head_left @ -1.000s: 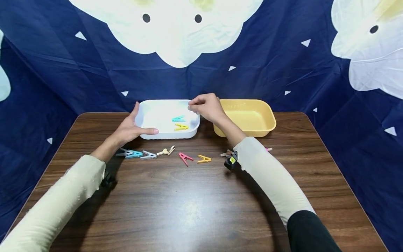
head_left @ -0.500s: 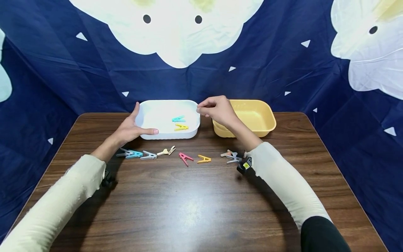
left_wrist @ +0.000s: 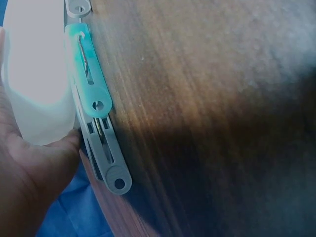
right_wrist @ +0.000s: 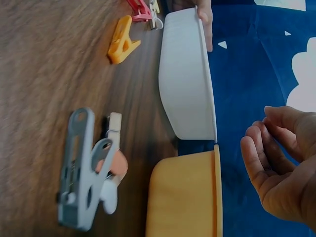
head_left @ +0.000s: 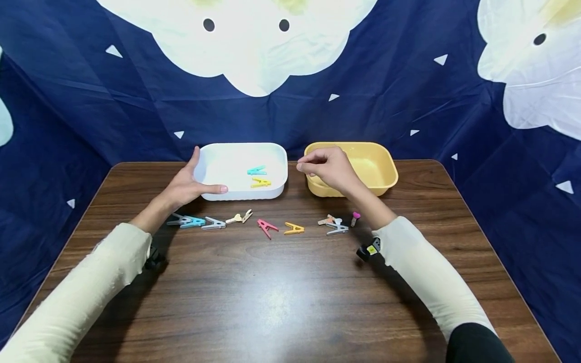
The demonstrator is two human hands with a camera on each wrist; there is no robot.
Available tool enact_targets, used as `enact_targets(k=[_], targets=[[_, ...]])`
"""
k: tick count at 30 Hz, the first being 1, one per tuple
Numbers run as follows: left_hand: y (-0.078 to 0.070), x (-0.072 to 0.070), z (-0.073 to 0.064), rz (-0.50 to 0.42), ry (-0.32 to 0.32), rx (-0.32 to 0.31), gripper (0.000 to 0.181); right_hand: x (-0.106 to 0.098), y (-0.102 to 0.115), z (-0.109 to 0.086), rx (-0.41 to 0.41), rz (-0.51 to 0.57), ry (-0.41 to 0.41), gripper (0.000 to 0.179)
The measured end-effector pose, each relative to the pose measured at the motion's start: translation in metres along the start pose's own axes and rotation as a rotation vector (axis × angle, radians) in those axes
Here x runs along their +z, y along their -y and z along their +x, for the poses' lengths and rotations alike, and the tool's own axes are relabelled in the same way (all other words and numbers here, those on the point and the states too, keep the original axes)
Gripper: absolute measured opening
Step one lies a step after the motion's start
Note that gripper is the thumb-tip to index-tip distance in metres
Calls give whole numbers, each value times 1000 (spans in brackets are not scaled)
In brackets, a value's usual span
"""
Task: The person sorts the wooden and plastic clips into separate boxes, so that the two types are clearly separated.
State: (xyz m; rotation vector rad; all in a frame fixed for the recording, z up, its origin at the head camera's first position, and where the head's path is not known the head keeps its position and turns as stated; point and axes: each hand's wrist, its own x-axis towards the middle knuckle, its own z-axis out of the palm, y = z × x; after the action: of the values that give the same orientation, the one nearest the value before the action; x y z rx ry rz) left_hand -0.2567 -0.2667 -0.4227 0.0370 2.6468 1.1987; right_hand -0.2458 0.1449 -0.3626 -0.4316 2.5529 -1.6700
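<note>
My left hand [head_left: 183, 186] rests on the left end of a white basin [head_left: 277, 193], its thumb straight along the front rim. A turquoise clothespin [head_left: 256, 171] and a yellow clothespin [head_left: 260, 183] lie inside the basin. Over the left front part of the yellow basin [head_left: 386, 184] hovers my right hand [head_left: 333, 169], fingers loosely bent. In the right wrist view, nothing shows between its fingers and thumb. Before the white basin lie a red clothespin [head_left: 267, 228] and an orange-yellow clothespin [head_left: 294, 229].
Turquoise [left_wrist: 89, 69] and grey clothespins [left_wrist: 116, 168] lie below my left hand, beside small wooden clips [head_left: 240, 217]. Farther right are a grey clothespin [right_wrist: 79, 168], wooden clips [right_wrist: 114, 128] and a pink-topped clip [head_left: 355, 218]. Blue cloth [head_left: 299, 118] hangs behind the wooden table [head_left: 204, 302].
My right hand has moved right and slightly down, from the white basin's right rim to over the yellow basin. The left hand stays on the white basin.
</note>
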Motion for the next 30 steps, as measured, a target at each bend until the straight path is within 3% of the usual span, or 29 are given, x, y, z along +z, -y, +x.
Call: enact_targets(k=[10, 30], targets=[[2, -1, -1, -12, 2, 18, 156, -10, -15, -19, 17, 32, -38, 14], [2, 0, -1, -11, -7, 23, 157, -33, -32, -52, 54, -4, -37, 16]])
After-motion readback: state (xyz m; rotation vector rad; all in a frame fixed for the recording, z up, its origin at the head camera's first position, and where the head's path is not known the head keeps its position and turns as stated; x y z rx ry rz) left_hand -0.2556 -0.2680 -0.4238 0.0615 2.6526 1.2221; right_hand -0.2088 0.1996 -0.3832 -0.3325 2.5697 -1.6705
